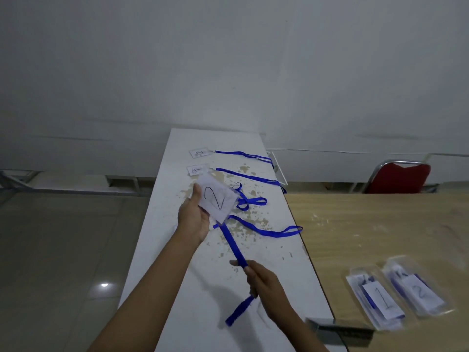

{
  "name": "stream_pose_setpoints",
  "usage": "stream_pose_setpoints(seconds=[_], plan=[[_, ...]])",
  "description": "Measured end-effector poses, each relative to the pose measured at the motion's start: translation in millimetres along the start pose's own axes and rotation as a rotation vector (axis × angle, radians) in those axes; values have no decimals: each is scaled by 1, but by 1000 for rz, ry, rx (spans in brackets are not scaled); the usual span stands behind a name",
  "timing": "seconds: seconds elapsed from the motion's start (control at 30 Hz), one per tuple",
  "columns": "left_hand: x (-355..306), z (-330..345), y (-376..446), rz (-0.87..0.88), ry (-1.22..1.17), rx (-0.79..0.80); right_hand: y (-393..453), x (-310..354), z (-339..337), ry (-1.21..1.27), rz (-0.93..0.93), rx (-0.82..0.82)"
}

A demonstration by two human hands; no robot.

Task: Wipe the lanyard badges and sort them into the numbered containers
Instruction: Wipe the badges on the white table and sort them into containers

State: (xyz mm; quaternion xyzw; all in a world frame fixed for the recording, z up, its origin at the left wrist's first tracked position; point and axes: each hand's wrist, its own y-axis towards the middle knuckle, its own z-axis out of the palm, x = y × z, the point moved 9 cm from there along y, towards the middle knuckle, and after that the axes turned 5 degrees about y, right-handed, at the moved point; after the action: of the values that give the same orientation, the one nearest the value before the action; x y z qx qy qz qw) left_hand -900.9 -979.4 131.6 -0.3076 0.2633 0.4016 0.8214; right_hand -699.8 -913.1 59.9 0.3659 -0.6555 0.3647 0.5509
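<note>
My left hand [193, 219] holds a white badge [218, 201] marked "2" above the white table [177, 262]. Its blue lanyard [234, 250] runs taut down to my right hand [264, 280], which grips the strap, with the loose end hanging below. Two more badges [200, 152] [197, 170] lie flat farther back on the table, their blue straps stretched to the right. Another blue lanyard [269, 231] lies looped on the table near the held badge. Two clear containers labelled "1" [378, 298] and "2" [418, 290] sit on the wooden table at the right, each with badges inside.
The white table's top is chipped and stained in the middle. A wooden table [380, 229] adjoins it on the right. A red chair [398, 177] stands behind that table. A dark flat object [337, 326] lies at the near right edge. Tiled floor lies to the left.
</note>
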Motion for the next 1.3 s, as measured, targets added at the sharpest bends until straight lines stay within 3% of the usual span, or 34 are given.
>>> stream_pose_setpoints(seconds=[0.07, 0.2, 0.4, 0.57, 0.87, 1.07, 1.3], plan=[[-9, -3, 2, 27, 141, 11, -5, -7, 7, -26, 13, 63], [-11, -14, 3, 77, 670, -17, -11, -17, 5, -132, 19, 135], [46, -13, -16, -194, 1142, 380, 3, -8, -30, -559, -9, 122], [77, -21, -29, -284, 1159, 466, 22, 25, -53, -782, -112, 52], [93, -12, -39, -136, 1223, 556, 37, 53, -63, -891, -216, 31], [102, -4, -51, -208, 1317, 635, 46, 54, -62, -836, -188, 64], [101, 8, -58, -239, 1145, 683, 42, 54, -65, -363, -94, 12]])
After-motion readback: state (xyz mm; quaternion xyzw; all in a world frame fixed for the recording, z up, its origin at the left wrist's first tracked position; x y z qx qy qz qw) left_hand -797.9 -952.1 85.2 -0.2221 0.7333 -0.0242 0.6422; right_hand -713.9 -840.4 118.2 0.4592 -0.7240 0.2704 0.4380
